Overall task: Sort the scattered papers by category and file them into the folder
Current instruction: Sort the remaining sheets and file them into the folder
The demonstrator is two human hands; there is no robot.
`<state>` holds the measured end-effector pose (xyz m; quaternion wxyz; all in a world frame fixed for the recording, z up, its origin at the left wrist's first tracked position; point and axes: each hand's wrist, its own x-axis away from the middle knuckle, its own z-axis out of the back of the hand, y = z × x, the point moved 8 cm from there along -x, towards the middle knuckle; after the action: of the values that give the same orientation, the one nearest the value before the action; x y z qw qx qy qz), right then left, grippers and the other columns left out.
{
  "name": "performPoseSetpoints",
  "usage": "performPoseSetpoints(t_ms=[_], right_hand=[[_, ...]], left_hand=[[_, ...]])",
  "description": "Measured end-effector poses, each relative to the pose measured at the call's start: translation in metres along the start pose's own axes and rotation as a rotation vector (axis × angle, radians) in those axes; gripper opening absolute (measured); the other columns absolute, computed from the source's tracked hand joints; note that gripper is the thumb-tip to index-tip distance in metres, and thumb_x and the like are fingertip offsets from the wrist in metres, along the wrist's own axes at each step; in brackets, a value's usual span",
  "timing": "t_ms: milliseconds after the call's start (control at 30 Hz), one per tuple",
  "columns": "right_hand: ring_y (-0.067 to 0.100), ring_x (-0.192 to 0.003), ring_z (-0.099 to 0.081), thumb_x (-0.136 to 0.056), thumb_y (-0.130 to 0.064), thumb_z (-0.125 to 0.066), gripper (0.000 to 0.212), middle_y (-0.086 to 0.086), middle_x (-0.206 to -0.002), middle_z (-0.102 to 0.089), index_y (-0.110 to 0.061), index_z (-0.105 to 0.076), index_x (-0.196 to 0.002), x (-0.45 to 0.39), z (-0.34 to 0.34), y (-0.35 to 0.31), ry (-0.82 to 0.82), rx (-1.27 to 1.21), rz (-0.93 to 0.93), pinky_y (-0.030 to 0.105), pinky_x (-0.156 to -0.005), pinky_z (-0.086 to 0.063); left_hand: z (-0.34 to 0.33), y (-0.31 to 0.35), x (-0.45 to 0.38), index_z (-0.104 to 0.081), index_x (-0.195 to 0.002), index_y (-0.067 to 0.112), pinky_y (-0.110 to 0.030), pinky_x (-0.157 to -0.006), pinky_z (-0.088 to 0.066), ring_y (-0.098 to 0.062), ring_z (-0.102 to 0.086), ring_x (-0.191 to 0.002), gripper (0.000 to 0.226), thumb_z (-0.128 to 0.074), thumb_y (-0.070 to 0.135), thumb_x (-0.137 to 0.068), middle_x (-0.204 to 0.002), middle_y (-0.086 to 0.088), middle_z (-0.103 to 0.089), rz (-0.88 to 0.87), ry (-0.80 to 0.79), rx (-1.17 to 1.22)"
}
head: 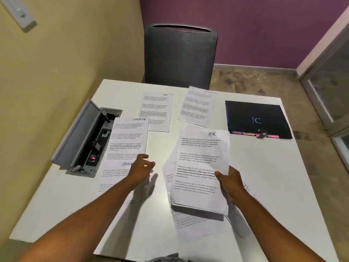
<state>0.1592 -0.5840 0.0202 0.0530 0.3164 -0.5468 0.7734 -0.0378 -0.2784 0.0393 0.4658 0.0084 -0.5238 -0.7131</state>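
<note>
Right hand [229, 183] grips a sheet marked HR [200, 167] by its right edge, thumb on top, lifted off the white table [264, 176] with more loose sheets under it. Left hand [140, 168] hovers over the lower SPORTS sheet [117, 174], fingers loosely curled, not gripping anything. Another SPORTS sheet [128, 138] lies just above it, overlapping the open cable box [85, 138] edge. Far side: 1 HR page [156, 110] flat, 1 SPORTS page [198, 105] beside it. Black folder [256, 119] closed at far right, pink tabs showing at its near edge. Grey chair [179, 55] behind table.
</note>
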Motion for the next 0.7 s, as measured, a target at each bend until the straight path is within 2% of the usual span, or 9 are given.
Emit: performPoseSetpoints(t_ms=[67,100,200,333,433,533,633,667,700], right_hand=[[0.028,-0.105,-0.071,-0.092,0.002,-0.068,0.038,0.005,-0.116,-0.074,-0.013,-0.065,-0.127,-0.005,0.007,0.004,0.035,-0.038,-0.033,0.05,-0.101,-0.053],[0.028,-0.105,-0.071,-0.092,0.002,-0.067,0.038,0.005,-0.116,-0.074,-0.011,-0.065,-0.127,-0.008,0.008,0.004,0.058,-0.053,-0.05,0.049,-0.101,-0.053],[0.028,-0.105,-0.071,-0.093,0.001,-0.067,0.037,0.005,-0.115,-0.074,-0.011,-0.064,-0.128,-0.012,0.011,0.001,0.134,-0.08,-0.086,0.044,-0.098,-0.054],[0.027,-0.104,-0.07,-0.095,-0.002,-0.066,0.036,0.005,-0.118,-0.074,-0.013,-0.064,-0.129,-0.025,0.005,-0.001,0.224,-0.139,-0.115,0.039,-0.096,-0.052],[0.025,-0.105,-0.071,-0.095,-0.002,-0.066,0.034,0.003,-0.117,-0.075,-0.015,-0.066,-0.127,-0.032,-0.007,-0.002,0.273,-0.181,-0.137,0.044,-0.102,-0.05],[0.04,-0.124,-0.06,-0.096,-0.006,-0.067,0.029,0.012,-0.122,-0.072,-0.021,-0.068,-0.121,-0.038,-0.019,0.0,0.285,-0.196,-0.196,0.057,-0.107,-0.041],[0.064,-0.127,-0.039,-0.097,-0.007,-0.065,0.027,0.03,-0.129,-0.057,-0.021,-0.067,-0.121,-0.043,-0.028,-0.01,0.286,-0.177,-0.195,0.056,-0.1,-0.039],[0.067,-0.125,-0.032,-0.098,-0.007,-0.065,0.027,0.035,-0.13,-0.054,-0.019,-0.067,-0.122,-0.045,-0.031,-0.014,0.284,-0.164,-0.194,0.054,-0.095,-0.042],[0.067,-0.123,-0.035,-0.098,-0.008,-0.065,0.026,0.04,-0.124,-0.056,-0.017,-0.066,-0.122,-0.045,-0.034,-0.017,0.278,-0.159,-0.197,0.048,-0.085,-0.048]], left_hand=[[0.014,0.0,-0.029,-0.046,-0.121,0.017,-0.025,-0.059,-0.049,-0.015,-0.065,-0.078,0.031,-0.063,0.024,-0.096,-0.101,-0.001,-0.065,0.027,0.014,-0.06],[0.02,0.0,-0.049,-0.047,-0.121,0.017,-0.028,-0.062,-0.051,-0.019,-0.066,-0.08,0.032,-0.064,0.025,-0.095,-0.101,-0.002,-0.066,0.029,0.018,-0.077],[0.031,0.004,-0.107,-0.052,-0.122,0.015,-0.041,-0.083,-0.055,-0.03,-0.069,-0.095,0.035,-0.066,0.028,-0.092,-0.106,-0.007,-0.07,0.036,0.026,-0.107],[0.041,0.031,-0.182,-0.057,-0.12,0.01,-0.036,-0.092,-0.048,-0.03,-0.063,-0.106,0.035,-0.065,0.027,-0.09,-0.113,-0.01,-0.067,-0.048,0.067,-0.219],[0.045,0.045,-0.241,-0.061,-0.119,0.008,-0.04,-0.098,-0.046,-0.034,-0.059,-0.114,0.039,-0.066,0.03,-0.087,-0.12,-0.015,-0.064,-0.097,0.107,-0.293],[0.05,0.064,-0.286,-0.057,-0.125,0.005,-0.046,-0.101,-0.043,-0.039,-0.052,-0.122,0.053,-0.065,0.041,-0.087,-0.127,-0.02,-0.057,-0.122,0.166,-0.403],[0.057,0.079,-0.314,-0.049,-0.13,0.001,-0.049,-0.1,-0.045,-0.039,-0.046,-0.126,0.073,-0.07,0.053,-0.083,-0.132,-0.02,-0.047,-0.037,0.235,-0.473],[0.059,0.081,-0.321,-0.046,-0.13,0.001,-0.049,-0.101,-0.045,-0.039,-0.045,-0.126,0.079,-0.072,0.056,-0.08,-0.133,-0.02,-0.045,0.012,0.247,-0.486],[0.06,0.08,-0.329,-0.044,-0.131,0.001,-0.049,-0.102,-0.044,-0.038,-0.044,-0.127,0.085,-0.074,0.06,-0.076,-0.134,-0.019,-0.044,0.049,0.245,-0.497]])
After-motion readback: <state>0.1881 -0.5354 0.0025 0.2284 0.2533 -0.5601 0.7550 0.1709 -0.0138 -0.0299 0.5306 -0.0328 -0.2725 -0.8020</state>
